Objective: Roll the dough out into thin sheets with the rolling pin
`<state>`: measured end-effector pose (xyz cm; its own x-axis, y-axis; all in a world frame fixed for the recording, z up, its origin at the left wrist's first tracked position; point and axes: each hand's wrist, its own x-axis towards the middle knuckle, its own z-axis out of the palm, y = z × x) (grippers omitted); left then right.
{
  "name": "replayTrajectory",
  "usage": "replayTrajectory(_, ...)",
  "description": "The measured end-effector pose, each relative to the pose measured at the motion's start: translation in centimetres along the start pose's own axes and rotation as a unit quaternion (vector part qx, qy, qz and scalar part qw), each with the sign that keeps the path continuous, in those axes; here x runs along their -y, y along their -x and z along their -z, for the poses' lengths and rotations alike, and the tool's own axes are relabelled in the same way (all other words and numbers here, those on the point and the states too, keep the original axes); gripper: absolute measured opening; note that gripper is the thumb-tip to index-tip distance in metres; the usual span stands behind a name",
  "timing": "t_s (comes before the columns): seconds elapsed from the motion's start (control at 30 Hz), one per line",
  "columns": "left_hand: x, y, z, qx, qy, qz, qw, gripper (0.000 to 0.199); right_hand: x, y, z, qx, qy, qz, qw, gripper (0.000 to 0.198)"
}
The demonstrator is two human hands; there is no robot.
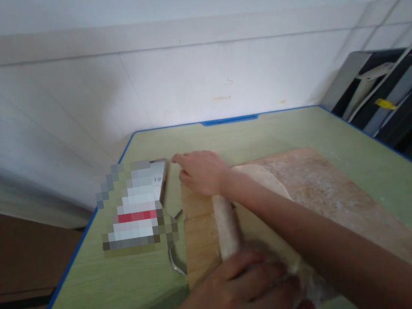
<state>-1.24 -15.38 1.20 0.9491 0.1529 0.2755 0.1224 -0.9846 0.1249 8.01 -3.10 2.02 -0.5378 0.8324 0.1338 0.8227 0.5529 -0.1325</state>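
A pale, floured rolling pin lies lengthwise across a wooden board, pointing away from me. My right hand is on its far end, the fingers bent over it and the index finger reaching out to the left. At the near end, my left hand covers the pin with its fingers curled to the right. A flat sheet of dough spreads on the board to the right of the pin, partly hidden under my right forearm. Flour dusts the board's right side.
The board rests on a green table with a blue edge. Left of it lies a phone, mostly blurred out, beside a bent metal handle. A white wall stands behind, and dark flat items lean at the right.
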Motion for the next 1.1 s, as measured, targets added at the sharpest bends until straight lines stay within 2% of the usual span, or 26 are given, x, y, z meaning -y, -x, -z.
replayTrajectory(0.1, 0.0, 0.0, 0.2, 0.001, -0.002, -0.009, 1.0, 0.032, -1.4, 1.3, 0.2, 0.008, 0.018, 0.02, 1.0, 0.033)
replayTrajectory(0.23, -0.2, -0.1, 0.2, -0.016, 0.003, -0.018, 1.0, 0.028, -3.7, 4.1, 0.8, 0.009, 0.029, 0.01, 0.999, 0.034)
replayTrajectory(0.43, -0.1, -0.2, 0.0, -0.037, -0.005, -0.012, 0.999, 0.028, -6.3, 10.0, 1.6, -0.051, -0.005, -0.012, 0.999, 0.041)
replayTrajectory(0.53, -0.3, 0.0, -0.2, -0.051, -0.009, -0.013, 0.999, 0.028, -6.6, 11.4, 1.4, -0.056, -0.006, -0.027, 0.998, 0.043)
replayTrajectory(0.73, -0.7, 0.0, 0.6, -0.081, -0.001, 0.004, 0.997, 0.026, -6.2, 9.4, 0.3, -0.064, -0.011, -0.041, 0.997, 0.047)
replayTrajectory(0.83, -0.3, -0.1, 0.2, -0.078, 0.006, 0.006, 0.997, 0.021, -5.7, 8.0, 0.2, -0.047, -0.026, -0.053, 0.997, 0.048)
replayTrajectory(0.97, 0.2, -0.2, -1.3, -0.151, 0.016, -0.005, 0.988, 0.025, -4.8, 6.4, 0.4, -0.033, -0.02, -0.05, 0.998, 0.046)
replayTrajectory(1.03, 0.2, -0.2, -1.5, -0.14, 0.016, 0.003, 0.99, 0.026, -4.1, 5.5, 0.5, -0.03, -0.002, -0.035, 0.999, 0.046)
replayTrajectory(1.1, 0.1, 0.0, -1.1, -0.095, 0.006, 0.017, 0.995, 0.023, -3.5, 4.5, 0.4, -0.023, 0.013, -0.015, 1.0, 0.045)
